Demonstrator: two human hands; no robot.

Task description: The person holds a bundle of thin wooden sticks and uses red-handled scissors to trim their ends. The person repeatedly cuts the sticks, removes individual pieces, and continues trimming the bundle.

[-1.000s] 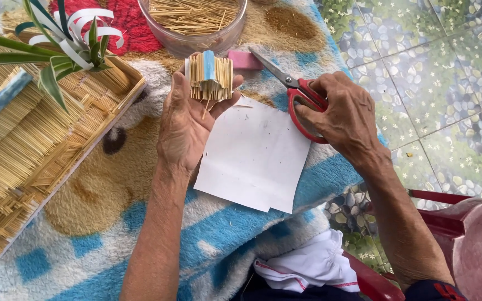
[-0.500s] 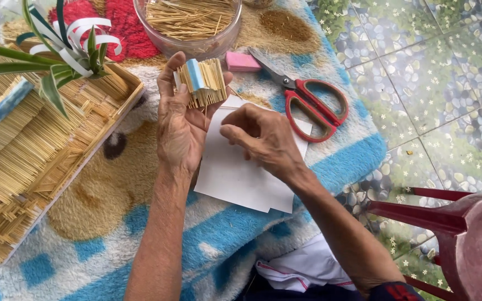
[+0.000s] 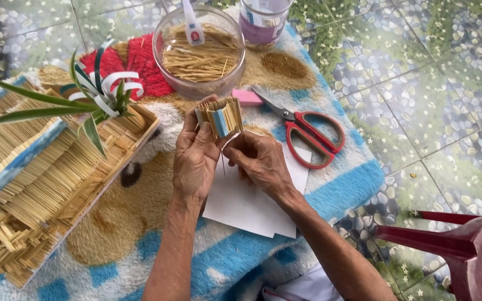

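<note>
You have one stick bundle (image 3: 220, 117), one pair of red-handled scissors (image 3: 308, 131), one glass bowl (image 3: 202, 53), one pink eraser (image 3: 247, 97), one wooden tray (image 3: 85, 184).

Two bare forearms, sleeveless and unadorned, veined hands (image 3: 196, 159) without rings or gloves.

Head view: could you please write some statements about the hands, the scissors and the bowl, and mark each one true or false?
1. The left hand holds up a small bundle of sticks. True.
2. The right hand holds the red scissors. False: the scissors lie on the towel, apart from both hands.
3. The glass bowl contains thin sticks. True.
4. The white paper lies inside the bowl. False: it lies flat on the towel under the hands.
</note>
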